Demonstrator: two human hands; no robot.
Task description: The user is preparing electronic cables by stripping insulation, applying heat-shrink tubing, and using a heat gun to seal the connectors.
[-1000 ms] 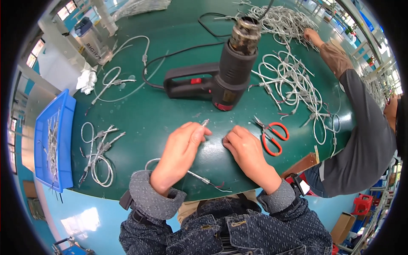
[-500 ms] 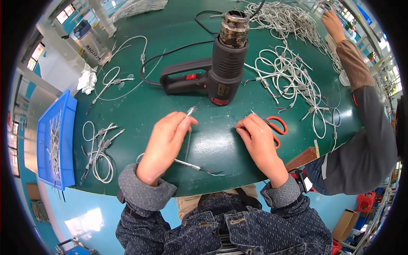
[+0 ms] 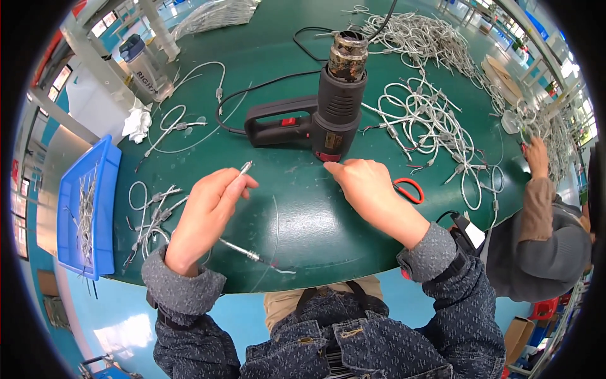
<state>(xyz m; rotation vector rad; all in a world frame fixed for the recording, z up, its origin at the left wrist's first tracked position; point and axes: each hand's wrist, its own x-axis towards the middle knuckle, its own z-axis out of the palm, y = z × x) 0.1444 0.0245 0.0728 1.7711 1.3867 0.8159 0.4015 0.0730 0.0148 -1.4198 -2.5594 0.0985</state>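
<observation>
The left hand [image 3: 208, 211] is pinching a thin, limp cable [image 3: 245, 168] near its stiff metal tip; the right hand [image 3: 366, 189], fingers loosely curled and empty, is touching the heat gun [image 3: 334, 110].

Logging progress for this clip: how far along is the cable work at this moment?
Done, apparently: a small bundle of cables lies left of the left hand, more in the blue bin. In hand: the left hand pinches one cable end; the right hand rests beside the heat gun. Left: a large tangled cable pile beyond.

Green table [image 3: 303, 215] — heat gun [image 3: 328, 117], scissors [image 3: 410, 189], wire bundles [image 3: 435, 120].
</observation>
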